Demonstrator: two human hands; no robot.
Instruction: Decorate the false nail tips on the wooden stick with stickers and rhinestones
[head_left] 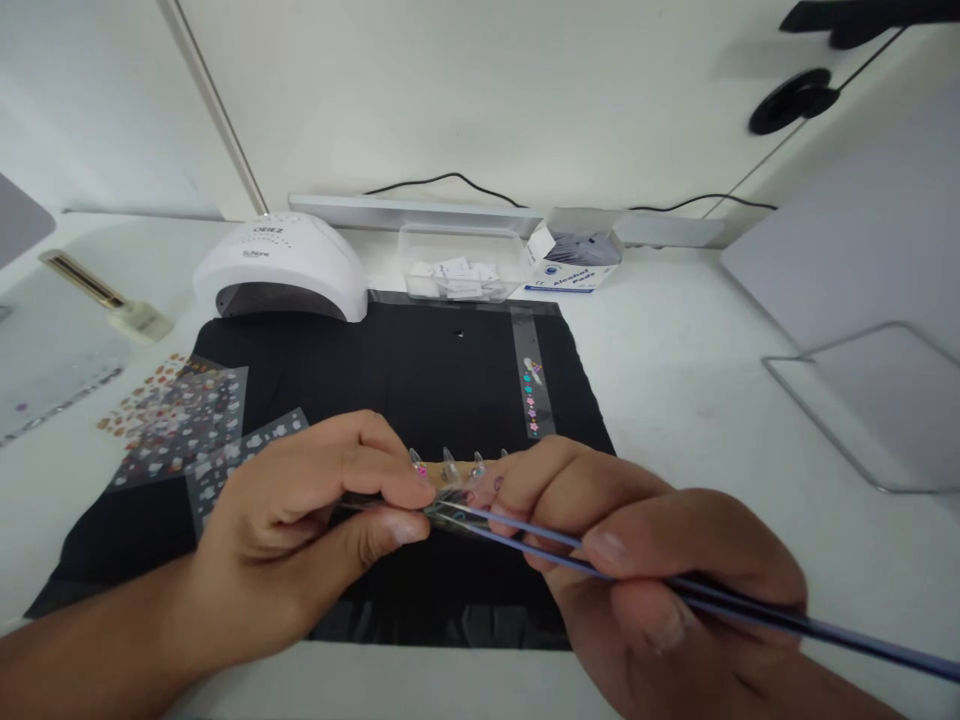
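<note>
My left hand (322,510) is closed, thumb and forefinger pinching a small clear sheet (450,515) with fine dark markings. In my right hand (660,560) is a pair of blue-purple tweezers (540,540), held between thumb and fingers. Their tips point left and meet the sheet beside my left thumb; whether something is caught between them is too small to tell. Just behind the sheet, several clear nail tips (450,467) stand upright along a tan strip (463,470), some with small pink or teal decorations. My right fingers partly cover that strip.
A black mat (390,390) lies under my hands. Sticker sheets (217,400) and a nail polish bottle (139,318) are on the left. Behind are a white nail lamp (285,260), a clear tray (461,285) and an alcohol pads box (574,262). A decorated clear strip (531,375) lies right.
</note>
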